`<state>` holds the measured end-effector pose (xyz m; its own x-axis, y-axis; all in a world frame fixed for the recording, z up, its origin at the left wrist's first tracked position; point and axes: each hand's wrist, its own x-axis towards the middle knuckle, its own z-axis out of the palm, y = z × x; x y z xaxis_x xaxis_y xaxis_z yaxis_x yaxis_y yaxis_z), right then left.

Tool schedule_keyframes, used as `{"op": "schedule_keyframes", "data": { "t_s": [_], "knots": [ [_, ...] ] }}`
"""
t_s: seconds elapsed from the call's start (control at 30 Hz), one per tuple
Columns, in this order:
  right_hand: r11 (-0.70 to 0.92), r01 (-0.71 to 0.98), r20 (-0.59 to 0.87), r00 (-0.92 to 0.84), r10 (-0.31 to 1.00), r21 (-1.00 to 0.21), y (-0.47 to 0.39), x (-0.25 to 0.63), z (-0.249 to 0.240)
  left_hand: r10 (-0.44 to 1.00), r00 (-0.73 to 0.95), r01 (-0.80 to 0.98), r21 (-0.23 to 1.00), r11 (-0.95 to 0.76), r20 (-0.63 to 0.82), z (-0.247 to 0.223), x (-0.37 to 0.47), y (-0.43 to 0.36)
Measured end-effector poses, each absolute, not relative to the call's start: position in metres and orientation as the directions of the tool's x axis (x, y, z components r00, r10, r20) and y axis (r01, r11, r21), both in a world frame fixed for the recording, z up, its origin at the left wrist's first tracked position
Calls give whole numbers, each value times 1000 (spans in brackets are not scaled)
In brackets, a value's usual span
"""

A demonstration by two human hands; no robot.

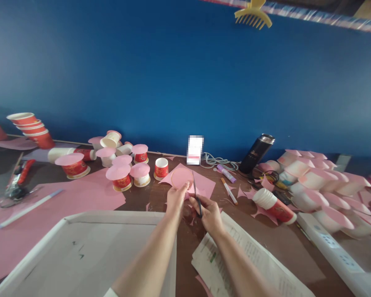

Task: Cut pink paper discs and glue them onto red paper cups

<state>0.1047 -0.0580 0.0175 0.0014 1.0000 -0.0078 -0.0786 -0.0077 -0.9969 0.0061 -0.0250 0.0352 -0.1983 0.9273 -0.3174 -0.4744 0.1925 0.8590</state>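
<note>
My left hand (177, 201) is closed on a sheet of pink paper (205, 183), thumb on top. A circle is outlined on that paper (181, 177). In my right hand (209, 212) is a pair of scissors (199, 205) with dark handles, its blades pointing away from me at the right edge of the circle. A short red paper cup (161, 169) stands just left of the sheet. Pink offcuts (246, 194) lie to the right of my hands.
Pink-topped cups (119, 175) stand on the left, many more cups (327, 198) on the right. A black flask (256, 154), marker (228, 190), glue stick (226, 173) and power strip (330, 247) lie right. A white tray (111, 218) and printed papers (250, 247) are nearest me.
</note>
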Motion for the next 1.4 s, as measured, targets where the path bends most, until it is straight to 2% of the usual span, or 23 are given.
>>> {"op": "schedule_keyframes", "data": {
  "t_s": [0.9, 1.4],
  "knots": [
    [-17, -60, -17, -4, 1000, -998, -58, 106, 15, 919, -262, -485, 864, 137, -293, 40, 6, -24],
    [-17, -55, -16, -3, 1000, -998, -57, 107, 13, 933, -209, -528, 837, 144, -292, 33, 6, -21]
  ]
}}
